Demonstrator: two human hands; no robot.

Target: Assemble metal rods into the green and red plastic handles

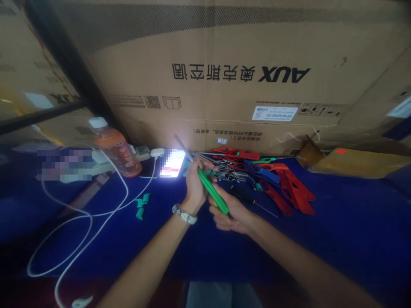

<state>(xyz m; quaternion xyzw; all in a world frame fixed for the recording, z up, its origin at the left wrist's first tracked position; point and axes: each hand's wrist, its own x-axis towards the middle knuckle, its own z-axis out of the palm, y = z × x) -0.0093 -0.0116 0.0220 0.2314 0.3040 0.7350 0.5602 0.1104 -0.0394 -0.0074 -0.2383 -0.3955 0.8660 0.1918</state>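
At the far left, a white cable point(125, 190) loops over the blue tabletop point(122, 252), and a bottle of orange-red drink point(117, 149) with a white cap leans beside a power strip point(141, 150). Small green plastic pieces point(140, 205) lie in front of the bottle. Next comes a phone point(173, 164) with its screen lit.

The left hand point(195, 184), a watch point(184, 214) on its wrist, is partly closed around the upper end of a green lighter point(213, 192), where the metal rod point(182, 146) begins. How tightly its fingers press there is hard to make out. The lighter is held slantwise above the tabletop, the rod pointing up and to the left. The right hand point(231, 210) is closed around the lower part of the green handle, its fingers curled underneath.

Behind and to the right of the hands are small metal parts point(237, 175), a blue casing point(261, 171) and several red casings point(290, 186). A dark-handled screwdriver point(242, 193) lies just right of the right hand. Farther right is a yellowish-brown package point(359, 163), near the large printed carton point(224, 38) standing behind everything.
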